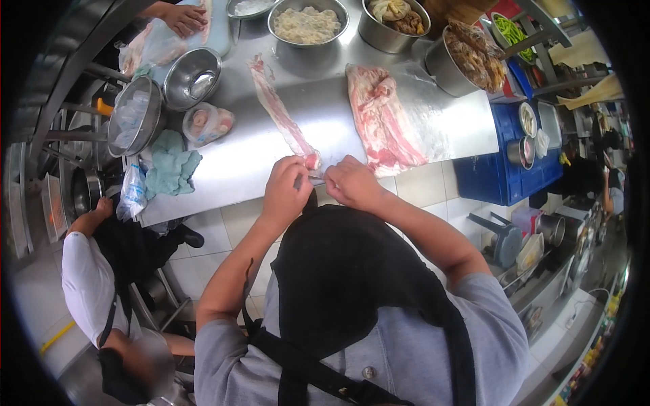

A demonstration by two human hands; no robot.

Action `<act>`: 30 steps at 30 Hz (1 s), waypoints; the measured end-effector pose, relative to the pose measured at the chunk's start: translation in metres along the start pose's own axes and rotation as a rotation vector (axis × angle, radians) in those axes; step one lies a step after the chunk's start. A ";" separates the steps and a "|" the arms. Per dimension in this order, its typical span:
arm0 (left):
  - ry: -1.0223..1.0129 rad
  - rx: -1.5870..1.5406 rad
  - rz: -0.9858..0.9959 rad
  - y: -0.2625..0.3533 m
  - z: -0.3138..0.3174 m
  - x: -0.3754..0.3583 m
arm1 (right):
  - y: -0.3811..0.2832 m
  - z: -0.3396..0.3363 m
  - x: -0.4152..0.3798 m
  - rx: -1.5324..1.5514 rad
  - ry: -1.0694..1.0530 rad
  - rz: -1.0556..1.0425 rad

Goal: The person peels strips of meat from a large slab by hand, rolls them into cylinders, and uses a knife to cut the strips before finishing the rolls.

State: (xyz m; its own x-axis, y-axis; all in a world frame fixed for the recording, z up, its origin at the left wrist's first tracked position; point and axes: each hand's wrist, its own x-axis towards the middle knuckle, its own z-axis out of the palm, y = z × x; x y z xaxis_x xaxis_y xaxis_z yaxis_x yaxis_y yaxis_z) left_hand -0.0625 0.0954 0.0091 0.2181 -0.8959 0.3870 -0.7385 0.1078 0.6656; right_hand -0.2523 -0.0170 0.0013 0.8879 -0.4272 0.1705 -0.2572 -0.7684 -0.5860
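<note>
A long strip of raw meat, pink and white, lies on the steel table, its near end at the table's front edge. My left hand is closed right beside that end, fingers curled against it. Close by on the right, my right hand is also closed, knuckles up. Between the two hands is something small and greyish that I cannot make out; what the fingertips hold is hidden. To the right of the strip, a broad slab of raw meat with streaks of fat lies flat.
At the back stand a bowl of pale food, a pot and a pot of brown dried food. On the left are a metal bowl, a plastic bag and a green cloth. Other people work at left.
</note>
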 end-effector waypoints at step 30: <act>-0.064 0.251 0.087 0.001 -0.005 0.029 | 0.045 -0.020 0.134 0.315 -0.425 0.214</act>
State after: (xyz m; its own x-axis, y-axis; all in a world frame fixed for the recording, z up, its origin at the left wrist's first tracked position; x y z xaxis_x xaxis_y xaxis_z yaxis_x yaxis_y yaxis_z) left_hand -0.0533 0.0719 0.0239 0.1123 -0.9144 0.3890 -0.8895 0.0820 0.4495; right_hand -0.1526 -0.1186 0.0132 0.9206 -0.2783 -0.2738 -0.3801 -0.4789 -0.7913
